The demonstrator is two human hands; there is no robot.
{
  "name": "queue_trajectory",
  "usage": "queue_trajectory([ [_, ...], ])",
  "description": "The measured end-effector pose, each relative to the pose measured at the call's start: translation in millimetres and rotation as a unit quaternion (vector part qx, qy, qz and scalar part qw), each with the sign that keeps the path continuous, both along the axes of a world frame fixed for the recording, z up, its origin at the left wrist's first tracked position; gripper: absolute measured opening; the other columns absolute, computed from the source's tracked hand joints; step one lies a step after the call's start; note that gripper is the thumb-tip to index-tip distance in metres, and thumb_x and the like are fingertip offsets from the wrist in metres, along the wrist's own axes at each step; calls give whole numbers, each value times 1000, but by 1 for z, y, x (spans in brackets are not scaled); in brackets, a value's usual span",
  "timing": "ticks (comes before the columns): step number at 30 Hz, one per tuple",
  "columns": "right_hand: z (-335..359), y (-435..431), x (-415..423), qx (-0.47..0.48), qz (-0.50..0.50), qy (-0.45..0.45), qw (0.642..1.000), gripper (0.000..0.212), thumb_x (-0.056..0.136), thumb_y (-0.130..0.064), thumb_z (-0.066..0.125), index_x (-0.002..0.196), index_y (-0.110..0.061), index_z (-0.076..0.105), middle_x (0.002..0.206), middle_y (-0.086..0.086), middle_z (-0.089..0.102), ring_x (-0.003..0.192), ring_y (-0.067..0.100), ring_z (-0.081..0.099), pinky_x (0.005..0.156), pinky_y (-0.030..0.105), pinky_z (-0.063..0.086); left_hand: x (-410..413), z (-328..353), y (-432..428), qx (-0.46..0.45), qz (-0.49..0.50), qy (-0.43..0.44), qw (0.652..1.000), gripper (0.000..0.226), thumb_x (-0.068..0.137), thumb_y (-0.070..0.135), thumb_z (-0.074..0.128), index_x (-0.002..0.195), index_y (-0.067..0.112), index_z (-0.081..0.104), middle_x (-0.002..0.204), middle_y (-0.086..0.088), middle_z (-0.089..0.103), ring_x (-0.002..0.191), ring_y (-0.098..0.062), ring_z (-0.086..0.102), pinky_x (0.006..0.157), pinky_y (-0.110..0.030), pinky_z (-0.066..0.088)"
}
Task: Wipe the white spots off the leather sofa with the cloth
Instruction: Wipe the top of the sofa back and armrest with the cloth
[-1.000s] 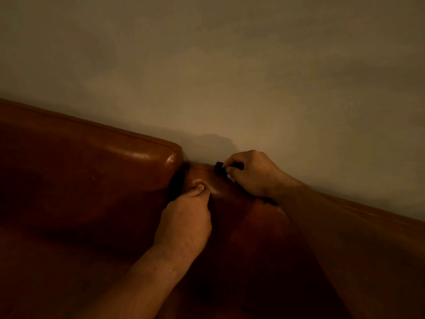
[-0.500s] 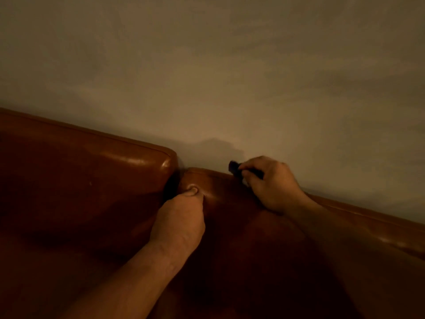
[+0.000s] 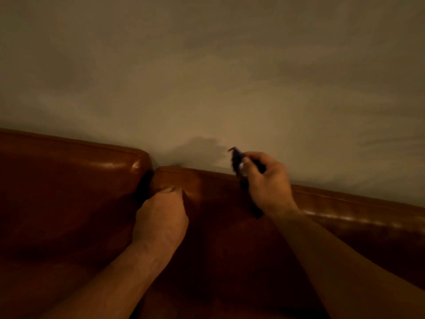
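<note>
Found the grip of the right hand [image 3: 269, 183] clamped on a dark cloth [image 3: 236, 161], with thumb and curled fingers pinching it. Noted the cloth right of centre in the frame, bunched and blurred, at the top edge of the sofa [image 3: 69, 192] back, upper end showing against the wall [image 3: 207, 65]. Unable to confirm contact between cloth and leather. Logged the left hand [image 3: 161, 217] at centre frame, grip closed together as a fist, thumb tip pressing into the leather just right of the dark gap between two back cushions. Recorded a crease in the leather beside that thumb. Observed both forearms bare, entering from the lower edge. Marked a brown, glossy sofa across the lower half, a plain wall above, and a faint shadow [image 3: 202, 148] on the wall left of the cloth.
</note>
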State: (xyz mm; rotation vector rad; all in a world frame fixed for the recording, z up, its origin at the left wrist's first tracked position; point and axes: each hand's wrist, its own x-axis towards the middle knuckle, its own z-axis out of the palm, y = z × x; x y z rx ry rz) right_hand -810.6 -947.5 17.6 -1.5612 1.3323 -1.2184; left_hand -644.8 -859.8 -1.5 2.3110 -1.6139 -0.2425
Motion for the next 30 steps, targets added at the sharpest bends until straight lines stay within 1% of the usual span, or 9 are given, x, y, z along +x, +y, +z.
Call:
queue_trajectory([
  [3,3,-17,-35,55,-99,110,987,15,93,-20,57,99,-17,70,83,0,69,71,15,62,62,28,47,-5,-2,-2,4,3,-6,1000,33,92,13,47,123,20,57,130,-1,56,113,-23,58,89,-35,52],
  [5,-5,-16,-44,83,-78,188,976,16,92,-22,56,99,-19,70,87,1,70,69,14,61,58,24,45,-7,-5,-3,5,2,-12,1000,33,91,11,47,122,19,57,131,-2,55,114,-23,58,90,-35,53],
  [8,-13,-1,-33,86,-30,213,973,15,93,-24,54,96,-25,69,84,-4,68,65,11,61,50,23,44,-10,-6,-4,12,13,-9,1000,34,91,11,48,123,17,58,129,-5,57,112,-26,59,90,-37,53],
  [12,-20,28,-24,34,-32,253,966,19,93,-28,53,104,-25,69,97,-3,68,84,13,63,72,27,52,-13,-2,2,9,12,6,1000,40,91,10,47,129,18,53,142,-3,47,118,-25,55,92,-35,51],
  [14,-21,42,-24,40,-4,250,968,20,94,-29,53,108,-25,67,100,-5,66,81,8,61,66,19,49,-13,-2,9,10,3,11,1000,44,92,12,47,135,19,48,147,-1,41,123,-23,52,95,-34,48],
  [17,-22,59,-22,66,49,198,977,15,93,-25,56,102,-25,69,85,-10,67,62,1,58,46,9,40,-18,-3,22,5,-21,16,1000,43,94,15,44,137,17,45,146,0,41,130,-18,45,101,-31,42],
  [20,-24,73,-17,45,60,197,978,16,92,-27,57,103,-27,69,89,-8,68,69,1,60,54,12,42,-22,-6,35,-16,-45,15,999,42,96,19,42,138,18,44,144,1,44,130,-16,44,102,-28,40],
  [24,-15,82,-14,31,64,224,972,20,92,-35,55,108,-30,66,98,-7,65,84,8,61,72,28,53,-20,2,48,-42,-48,34,997,38,98,29,40,133,19,49,135,2,52,117,-17,53,93,-30,46],
  [30,-7,103,-12,38,99,227,968,22,94,-43,49,106,-31,63,95,-7,62,78,8,59,62,23,43,-15,12,68,-58,-49,59,995,42,97,42,37,134,25,47,130,3,53,114,-17,54,88,-30,45],
])
